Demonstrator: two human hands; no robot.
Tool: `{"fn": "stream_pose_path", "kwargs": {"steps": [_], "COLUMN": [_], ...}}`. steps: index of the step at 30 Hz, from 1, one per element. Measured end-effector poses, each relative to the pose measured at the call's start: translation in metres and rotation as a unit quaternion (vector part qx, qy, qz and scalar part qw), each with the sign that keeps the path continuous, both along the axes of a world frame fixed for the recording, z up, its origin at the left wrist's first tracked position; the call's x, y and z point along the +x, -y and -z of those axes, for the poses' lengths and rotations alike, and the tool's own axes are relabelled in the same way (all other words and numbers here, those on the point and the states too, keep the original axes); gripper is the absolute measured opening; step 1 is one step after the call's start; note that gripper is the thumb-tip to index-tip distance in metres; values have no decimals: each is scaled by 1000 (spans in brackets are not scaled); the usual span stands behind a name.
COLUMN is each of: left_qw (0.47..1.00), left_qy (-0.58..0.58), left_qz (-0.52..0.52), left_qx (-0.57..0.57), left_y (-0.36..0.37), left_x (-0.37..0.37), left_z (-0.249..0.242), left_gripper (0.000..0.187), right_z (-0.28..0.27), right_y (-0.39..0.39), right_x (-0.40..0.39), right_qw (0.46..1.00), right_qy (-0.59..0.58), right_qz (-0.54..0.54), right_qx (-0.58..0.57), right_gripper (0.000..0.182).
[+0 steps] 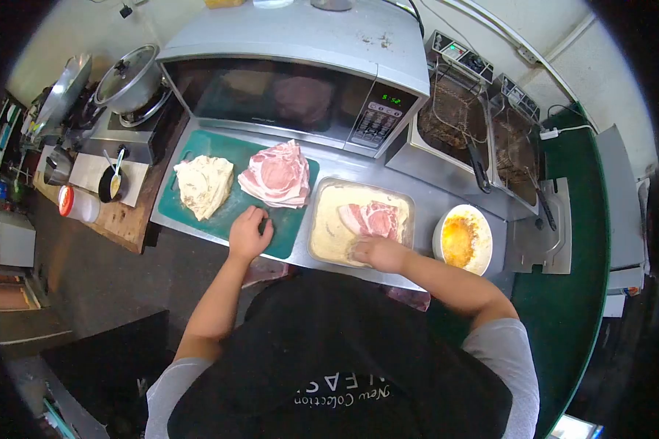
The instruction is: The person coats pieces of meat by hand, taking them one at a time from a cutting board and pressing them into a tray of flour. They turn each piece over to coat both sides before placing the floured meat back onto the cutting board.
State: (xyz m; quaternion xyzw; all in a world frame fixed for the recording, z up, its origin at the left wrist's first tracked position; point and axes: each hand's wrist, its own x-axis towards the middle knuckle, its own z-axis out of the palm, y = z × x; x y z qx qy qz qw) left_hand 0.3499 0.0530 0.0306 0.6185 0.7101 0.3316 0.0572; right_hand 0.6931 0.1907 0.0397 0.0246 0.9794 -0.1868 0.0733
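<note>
My left hand point(250, 233) rests on the near edge of a green cutting board point(252, 233), thumb apart from the fingers and nothing in it. Just beyond it lies a stack of raw pork slices point(276, 175); to the left is a pile of pale, crumb-coated slices point(203, 186). In a shallow tray point(312, 234) of pale breadcrumbs point(333, 234), a raw pork slice point(373, 218) lies partly bare on top. My right hand point(378, 254) reaches into the crumbs at the slice's near edge, its fingertips coated and partly buried.
A white bowl point(483, 233) with yellow egg mixture stands right of the tray. Behind the board sits a microwave point(285, 95). Two fryers point(454, 124) with wire baskets are at the back right. A lidded pot point(129, 79), a black cup point(108, 186) and a red-lidded jar point(79, 205) stand left.
</note>
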Motion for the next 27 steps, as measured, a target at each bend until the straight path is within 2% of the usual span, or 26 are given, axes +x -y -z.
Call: {"fn": "stream_pose_path", "kwargs": {"steps": [2, 5, 8, 9, 12, 13, 16, 19, 22, 25, 27], "left_qw": [1000, 1000, 1000, 1000, 1000, 1000, 1000, 1000, 1000, 1000, 1000], "left_qy": [2, 4, 11, 13, 9, 8, 2, 1, 3, 1, -2], "left_qz": [-2, -3, -1, 0, -5, -4, -4, -6, -6, -1, 1], "left_qx": [-4, -3, -2, -2, -9, -11, -9, 1, 9, 7, -9], "left_y": [0, 0, 0, 0, 1, 1, 0, 2, 1, 1, 1], "left_x": [0, 0, 0, -1, 0, 1, -1, 0, 2, 1, 1], "left_z": [0, -2, 1, 2, 0, 0, -1, -1, -1, 1, -2], "left_gripper": [14, 14, 14, 14, 14, 14, 14, 14, 14, 15, 15], "right_z": [0, -23, -13, -14, -13, 6, 10, -3, -34, -58, -52], "right_y": [2, 1, -17, -12, -8, -14, 2, 10, 13, 16, 24], "right_x": [-7, -21, -29, -34, -52, -47, -29, 6, 21, 10, -5], "right_qw": [996, 923, 834, 842, 868, 918, 959, 963, 962, 954, 952], "right_qy": [-6, 95, -29, -144, -234, -60, -73, -51, 59, 85, 15], "right_qz": [62, 304, 482, 493, 433, 391, 273, 261, 265, 285, 297], "right_qx": [-59, -216, -267, -167, -61, -6, -12, -35, -29, -40, -66], "right_gripper": [36, 36, 34, 33, 22, 22, 28, 22, 25, 28, 29]}}
